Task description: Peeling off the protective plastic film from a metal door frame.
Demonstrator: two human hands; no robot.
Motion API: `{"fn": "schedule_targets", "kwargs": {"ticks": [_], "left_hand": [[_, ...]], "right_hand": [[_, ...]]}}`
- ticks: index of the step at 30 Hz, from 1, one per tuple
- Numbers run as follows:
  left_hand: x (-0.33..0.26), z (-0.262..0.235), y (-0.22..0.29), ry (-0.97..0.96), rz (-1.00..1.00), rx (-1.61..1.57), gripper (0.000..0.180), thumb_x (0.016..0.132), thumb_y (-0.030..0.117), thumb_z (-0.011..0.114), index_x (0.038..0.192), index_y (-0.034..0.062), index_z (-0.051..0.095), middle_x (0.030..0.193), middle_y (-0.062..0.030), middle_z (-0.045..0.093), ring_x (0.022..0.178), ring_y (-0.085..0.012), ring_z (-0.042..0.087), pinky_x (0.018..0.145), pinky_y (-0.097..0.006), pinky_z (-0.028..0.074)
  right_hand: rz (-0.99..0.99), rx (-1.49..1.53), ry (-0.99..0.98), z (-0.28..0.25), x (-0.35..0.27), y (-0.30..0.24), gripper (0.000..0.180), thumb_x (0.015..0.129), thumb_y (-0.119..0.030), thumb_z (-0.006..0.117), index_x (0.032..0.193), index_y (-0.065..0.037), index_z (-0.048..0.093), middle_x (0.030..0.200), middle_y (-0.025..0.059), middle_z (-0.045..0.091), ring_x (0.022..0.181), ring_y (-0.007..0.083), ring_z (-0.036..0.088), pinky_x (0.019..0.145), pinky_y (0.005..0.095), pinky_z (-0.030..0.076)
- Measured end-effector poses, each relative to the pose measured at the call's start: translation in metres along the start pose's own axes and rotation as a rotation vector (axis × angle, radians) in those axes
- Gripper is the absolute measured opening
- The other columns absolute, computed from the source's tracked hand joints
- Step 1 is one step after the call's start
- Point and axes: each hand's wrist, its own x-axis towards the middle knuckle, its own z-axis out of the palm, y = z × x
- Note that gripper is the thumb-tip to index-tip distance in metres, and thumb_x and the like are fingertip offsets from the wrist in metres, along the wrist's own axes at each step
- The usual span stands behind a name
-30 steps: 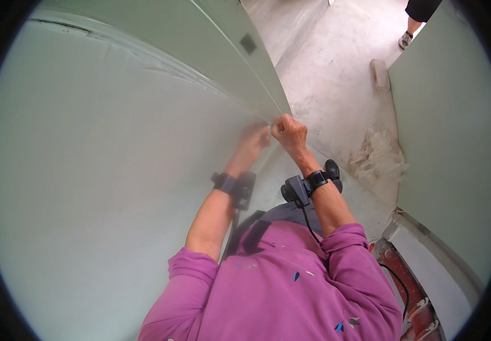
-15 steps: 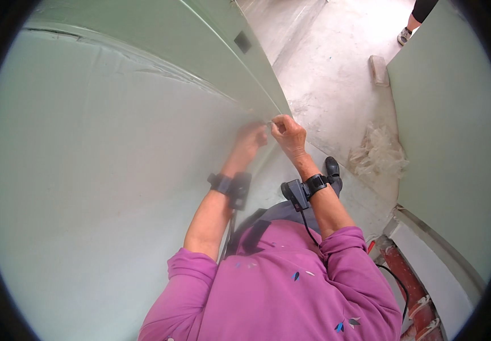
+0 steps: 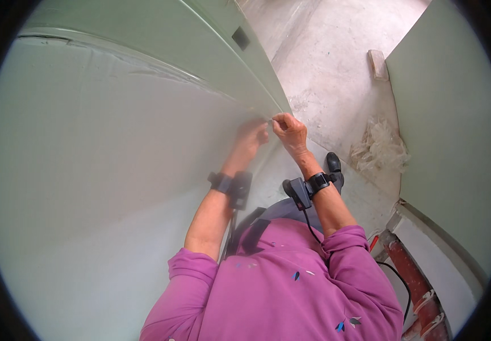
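Along the edge of a pale green panel (image 3: 259, 71), my two hands meet, fingers nearly touching. My right hand (image 3: 291, 132) is closed in a pinch, thumb against forefinger, at the end of a wrinkled line of thin clear plastic film (image 3: 143, 73). Just left of it, my left hand (image 3: 251, 139) is closed too, with its fingers curled. It looks hazy, as though seen through the film, and what its fingertips hold is hidden. The film's wrinkled edge runs from the far left across the panel toward both hands. Each wrist wears a black strap with a small device.
Crumpled clear plastic (image 3: 380, 146) lies on the concrete floor to the right, and beyond it a pale block (image 3: 378, 65). Another green panel (image 3: 450, 131) stands at the right. Near my right elbow is a red metal frame (image 3: 416, 284). A black cable trails from each wrist device.
Both hands stay pinched in nearly the same place. The view has shifted slightly, and the other person's leg at the top right is out of sight.
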Motion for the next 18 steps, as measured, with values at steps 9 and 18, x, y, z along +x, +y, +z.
{"fn": "schedule_targets", "kwargs": {"ticks": [9,18], "left_hand": [[-0.004,0.005,0.008,-0.045,-0.045,-0.062,0.009,0.068,0.004,0.055,0.075,0.0053,0.051,0.059,-0.0010,0.049,0.050,-0.0105,0.048,0.046,-0.023,0.042],[-0.009,0.012,0.014,0.016,-0.094,-0.160,0.009,0.069,0.005,0.055,0.077,0.0055,0.051,0.061,-0.0014,0.049,0.052,-0.0115,0.049,0.048,-0.023,0.043]], "right_hand": [[0.063,-0.088,-0.014,0.007,0.001,-0.001,0.008,0.059,-0.011,0.057,0.065,-0.010,0.053,0.058,0.0068,0.053,0.052,0.0228,0.053,0.048,0.0317,0.043],[0.127,-0.015,0.020,0.006,-0.010,0.016,0.009,0.061,-0.012,0.057,0.068,-0.009,0.052,0.057,0.0080,0.053,0.052,0.0235,0.053,0.048,0.0315,0.043]]}}
